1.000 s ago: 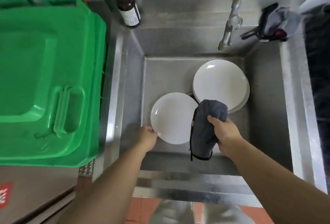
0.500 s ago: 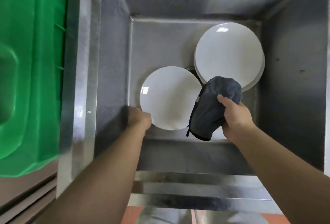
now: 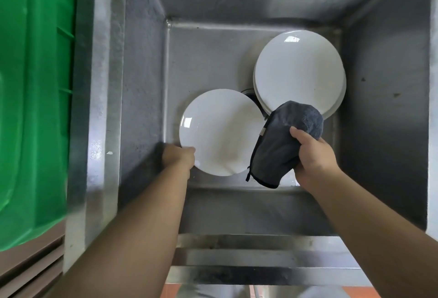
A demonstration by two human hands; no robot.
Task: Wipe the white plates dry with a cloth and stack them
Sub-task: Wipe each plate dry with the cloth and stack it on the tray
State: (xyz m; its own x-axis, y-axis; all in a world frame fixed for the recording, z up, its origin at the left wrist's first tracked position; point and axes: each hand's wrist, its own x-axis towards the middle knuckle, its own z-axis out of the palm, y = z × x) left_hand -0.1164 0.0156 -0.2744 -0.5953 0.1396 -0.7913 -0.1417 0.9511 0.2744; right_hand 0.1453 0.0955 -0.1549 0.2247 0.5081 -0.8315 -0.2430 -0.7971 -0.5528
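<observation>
A large green bin (image 3: 30, 98) fills the left side, beside the steel sink (image 3: 142, 84). Inside the deep basin, at the far right, lies a stack of white plates (image 3: 298, 72); how many are in it I cannot tell, only some rims show under the top one. Near and left of the stack is a single white plate (image 3: 220, 131), over the basin floor. The left hand (image 3: 179, 159) grips this plate at its near left edge, fingers curled on the rim. The right hand (image 3: 312, 155) clamps a dark grey cloth (image 3: 284, 141), bunched, just beside the plate's right edge and overlapping the near rim of the stack.
</observation>
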